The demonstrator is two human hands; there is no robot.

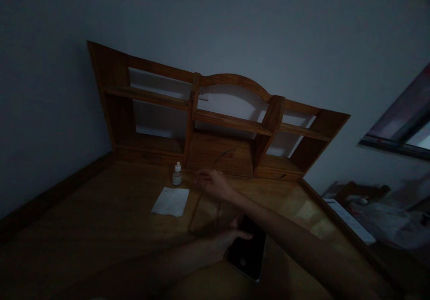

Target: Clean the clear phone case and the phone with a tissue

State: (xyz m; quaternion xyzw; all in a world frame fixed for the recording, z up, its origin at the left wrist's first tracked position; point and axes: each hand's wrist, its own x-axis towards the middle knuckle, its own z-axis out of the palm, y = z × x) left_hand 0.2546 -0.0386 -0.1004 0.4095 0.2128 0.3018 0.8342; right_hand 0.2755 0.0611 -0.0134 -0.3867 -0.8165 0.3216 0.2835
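Note:
In the dim head view, my left hand (231, 236) grips a black phone (247, 253) low over the wooden desk (101, 210), its dark screen facing up. My right hand (212, 184) is stretched forward over the desk with loose fingers, holding nothing, blurred. It hovers just right of a small white dropper bottle (177, 174) that stands upright near the back of the desk. A white folded cloth or tissue (170, 201) lies flat in front of the bottle, left of my right hand.
A wooden hutch with shelves (218, 120) rises at the back of the desk against a pale wall. To the right, beyond the desk edge, lie pale bags and clutter (386, 223) under a window (403, 129).

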